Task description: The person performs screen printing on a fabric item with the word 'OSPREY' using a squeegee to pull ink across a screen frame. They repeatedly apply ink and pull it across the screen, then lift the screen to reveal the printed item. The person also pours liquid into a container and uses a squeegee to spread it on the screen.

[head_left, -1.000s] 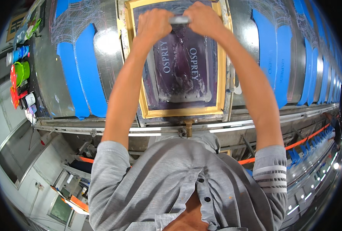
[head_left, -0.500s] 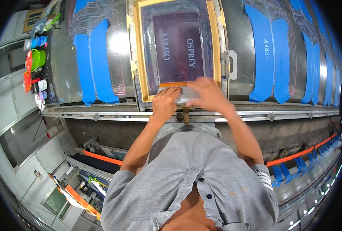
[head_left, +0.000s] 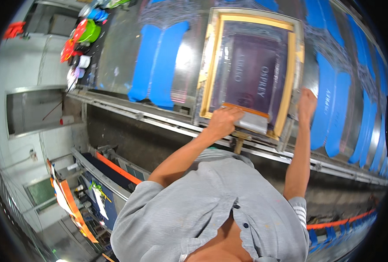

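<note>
My left hand (head_left: pixel 224 120) grips a squeegee (head_left: pixel 253 122) with a silver holder and orange blade, lying across the lower end of a screen frame (head_left: pixel 292 61). The frame is edged in yellow, with a purple mesh (head_left: pixel 250 74) bearing pale lettering. My right hand (head_left: pixel 306 101) is closed on the handle at the frame's right side; the handle is mostly hidden by it.
Blue cut fabric pieces (head_left: pixel 154 65) lie along a long dark printing table (head_left: pixel 111 74) on both sides. Colourful containers (head_left: pixel 87 31) stand at its left end. A metal rail (head_left: pixel 159 120) runs along the near edge; a rack with orange bars (head_left: pixel 115 166) is behind me.
My right hand has left the squeegee and moved right onto the frame's handle. My left hand stays on the squeegee at the near end. The view has turned, tilting the table.
</note>
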### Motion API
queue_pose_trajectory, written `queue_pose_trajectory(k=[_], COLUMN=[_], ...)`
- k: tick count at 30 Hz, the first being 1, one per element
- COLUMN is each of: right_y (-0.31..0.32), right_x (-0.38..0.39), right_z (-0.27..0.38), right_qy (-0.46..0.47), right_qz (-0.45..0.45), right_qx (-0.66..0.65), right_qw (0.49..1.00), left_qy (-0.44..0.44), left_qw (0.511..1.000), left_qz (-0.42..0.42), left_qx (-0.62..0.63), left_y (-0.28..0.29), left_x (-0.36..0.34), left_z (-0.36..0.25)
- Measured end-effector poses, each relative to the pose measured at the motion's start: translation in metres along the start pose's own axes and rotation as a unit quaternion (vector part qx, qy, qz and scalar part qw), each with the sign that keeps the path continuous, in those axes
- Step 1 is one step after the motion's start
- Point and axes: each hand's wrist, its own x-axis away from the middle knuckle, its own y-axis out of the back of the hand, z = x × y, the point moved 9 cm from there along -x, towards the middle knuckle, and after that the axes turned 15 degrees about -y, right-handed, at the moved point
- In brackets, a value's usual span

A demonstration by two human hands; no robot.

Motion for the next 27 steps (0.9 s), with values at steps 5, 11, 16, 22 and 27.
queue_pose_trajectory(k=[5,11,16,22,27], right_y=[-0.031,-0.193,-0.263,-0.286,-0.281], right_x=[0.062,0.166,0.208,0.234,0.237], right_z=[0.069,0.14,0.161,0.173,0.184], right_qy=[0.002,0.093,0.027,0.01,0.008], right_qz=[-0.013,-0.019,-0.014,-0.02,-0.035], right_qx=[-0.055,-0.153,-0.122,-0.133,-0.109], right_qw=[0.998,0.984,0.992,0.991,0.993], left_qy=[-0.007,-0.002,0.016,0.01,0.005], left_qw=[1.0,0.999,0.996,0.997,0.998], left_qz=[-0.028,-0.014,0.047,0.06,0.04], left_qx=[-0.007,-0.048,-0.068,-0.044,-0.04], left_y=[0.056,0.147,0.178,0.214,0.231], left_x=[0.035,0.129,0.174,0.207,0.223], left_z=[0.042,0.171,0.223,0.25,0.256])
